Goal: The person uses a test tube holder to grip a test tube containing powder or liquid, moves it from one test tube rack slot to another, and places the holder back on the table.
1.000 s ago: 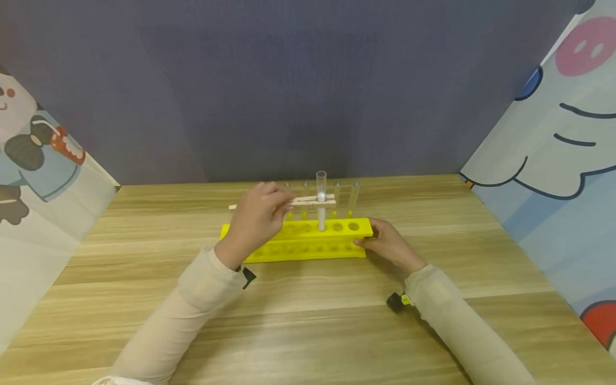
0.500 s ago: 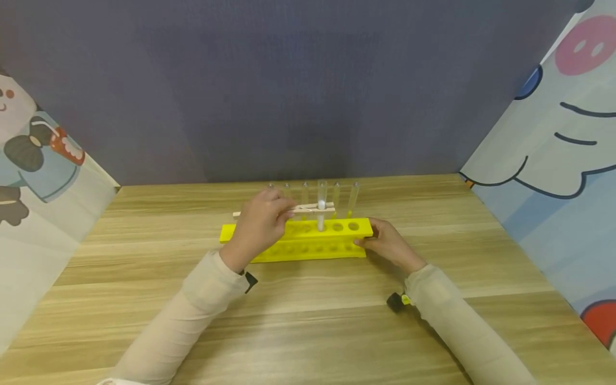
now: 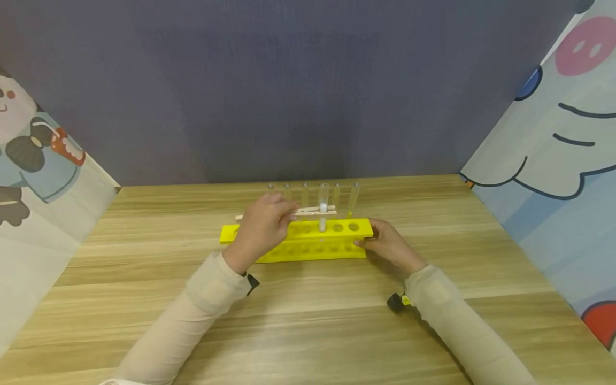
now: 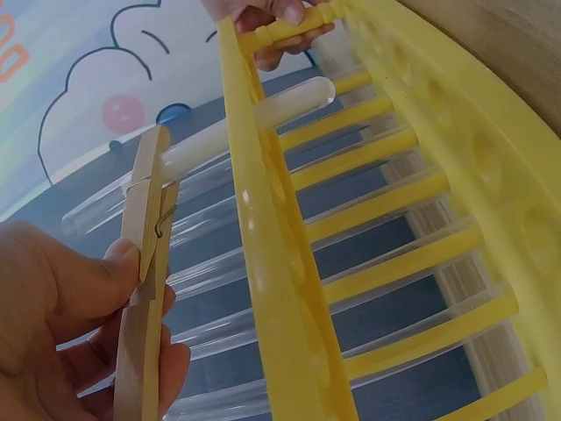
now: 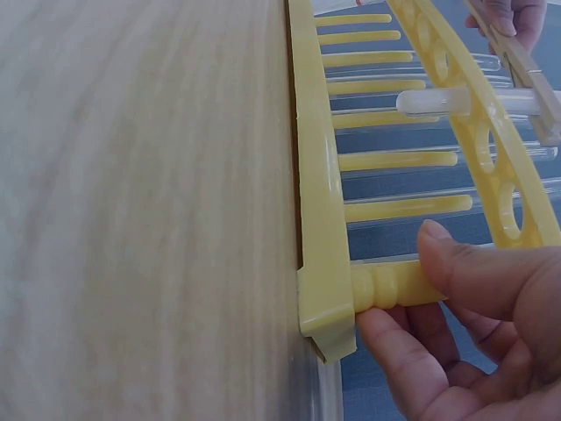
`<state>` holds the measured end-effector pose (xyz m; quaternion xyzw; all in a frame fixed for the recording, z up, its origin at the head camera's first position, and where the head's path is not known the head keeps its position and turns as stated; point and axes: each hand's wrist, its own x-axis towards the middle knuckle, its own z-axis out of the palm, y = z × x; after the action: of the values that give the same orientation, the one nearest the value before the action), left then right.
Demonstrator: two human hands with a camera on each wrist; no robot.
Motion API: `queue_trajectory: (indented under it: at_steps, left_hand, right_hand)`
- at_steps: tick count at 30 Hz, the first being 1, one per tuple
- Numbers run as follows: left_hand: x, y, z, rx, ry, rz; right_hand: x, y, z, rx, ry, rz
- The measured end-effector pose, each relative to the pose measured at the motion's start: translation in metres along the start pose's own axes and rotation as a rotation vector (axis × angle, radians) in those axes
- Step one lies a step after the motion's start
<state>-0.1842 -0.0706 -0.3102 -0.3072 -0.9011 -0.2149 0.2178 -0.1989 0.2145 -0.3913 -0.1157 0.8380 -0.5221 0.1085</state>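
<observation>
My left hand (image 3: 262, 223) pinches a wooden test tube holder (image 4: 142, 228) between thumb and fingers. The holder's jaws clamp a glass test tube (image 4: 298, 102) with white contents. That tube passes through a hole in the top plate of the yellow test tube rack (image 3: 308, 255). In the right wrist view its rounded end sits below the top plate, short of the base. With thumb and fingers, my right hand (image 3: 391, 247) grips the post at the rack's right end. Part of the rack's left side is hidden behind my left hand.
Several upside-down test tubes (image 3: 354, 198) stand on yellow pegs (image 5: 408, 209) along the rack's rear. The rack rests on a wood-grain table (image 3: 308, 321). A dark partition (image 3: 308, 91) rises behind it, and printed cartoon panels (image 3: 544, 160) flank both sides.
My left hand has moved down and slightly right, lowering the clamped test tube further through the rack's hole. My right hand has stayed on the rack's end.
</observation>
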Motion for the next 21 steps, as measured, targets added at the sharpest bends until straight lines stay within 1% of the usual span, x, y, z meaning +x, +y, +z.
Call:
queue_trajectory:
  at_steps: [7, 14, 21]
  left_hand:
    - [-0.0010, -0.0006, 0.0025, -0.005, -0.014, -0.002]
    - [-0.0028, -0.0014, 0.0054, -0.011, -0.013, -0.005]
    - [-0.0035, -0.0029, 0.0086, -0.005, -0.022, -0.014]
  right_hand:
    - [0.0000, -0.0006, 0.0000, 0.012, -0.005, 0.008]
    - [-0.0005, -0.0008, 0.0003, -0.010, 0.005, 0.015]
    - [0.0003, -0.0009, 0.0005, -0.006, 0.003, 0.012]
